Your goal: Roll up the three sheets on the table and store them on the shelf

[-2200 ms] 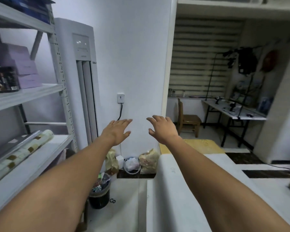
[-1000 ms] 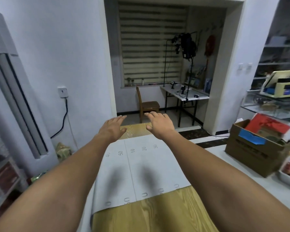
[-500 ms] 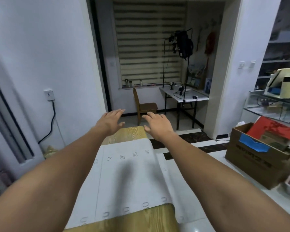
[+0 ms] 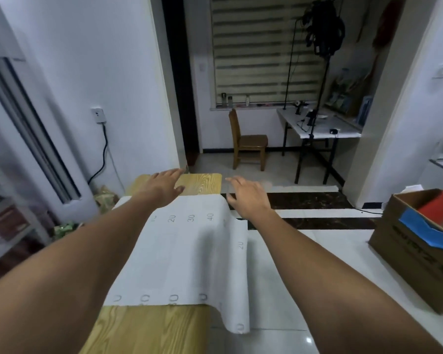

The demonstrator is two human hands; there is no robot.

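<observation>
A white sheet (image 4: 189,256) printed with numbers lies across a wood-grain table (image 4: 149,330), its right side drooping over the table's edge. My left hand (image 4: 164,186) hovers over the sheet's far edge with fingers straight, holding nothing. Beyond the sheet's far right corner, my right hand (image 4: 246,195) floats above the floor, fingers spread and empty. Both forearms stretch forward over the sheet. No other sheet is visible, and the shelf (image 4: 8,226) shows only at the left edge.
A cardboard box (image 4: 417,254) with blue and red items sits on the floor at right. A tall white air conditioner (image 4: 23,118) stands left, with bags (image 4: 105,198) by the wall. A wooden chair (image 4: 248,144) and desk (image 4: 317,129) fill the far room.
The view swung from the shelf on the left to the table. Both hands stayed stretched out and empty, and now reach the white sheet's far edge.
</observation>
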